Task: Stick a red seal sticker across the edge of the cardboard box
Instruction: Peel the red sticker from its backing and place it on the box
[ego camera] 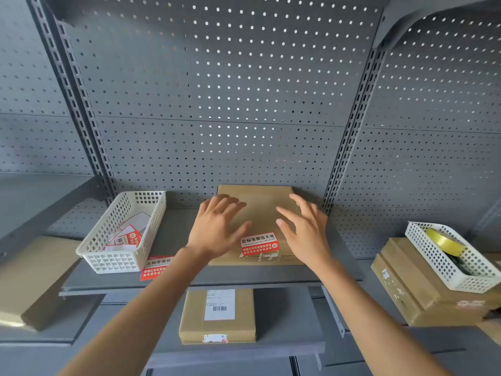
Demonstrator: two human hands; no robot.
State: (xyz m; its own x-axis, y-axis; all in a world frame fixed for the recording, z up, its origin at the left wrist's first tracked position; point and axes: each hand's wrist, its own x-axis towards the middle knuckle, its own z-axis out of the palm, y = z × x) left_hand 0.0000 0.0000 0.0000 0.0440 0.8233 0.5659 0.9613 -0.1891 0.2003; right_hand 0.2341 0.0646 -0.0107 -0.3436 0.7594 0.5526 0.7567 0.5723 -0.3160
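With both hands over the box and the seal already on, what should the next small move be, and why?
Probably press the red seal sticker down over the front edge of the cardboard box. It sits at that edge, while the left hand and right hand, both open, hover beside it.

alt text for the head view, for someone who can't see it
Two open bare hands, left hand and right hand, hover over a flat brown cardboard box on a grey metal shelf, a red seal sticker near its front edge.

One head-worn wide-angle view, facing forward and slightly down at a grey shelf (189,278) close by, pegboard wall (217,90) bending outward toward the frame edges.
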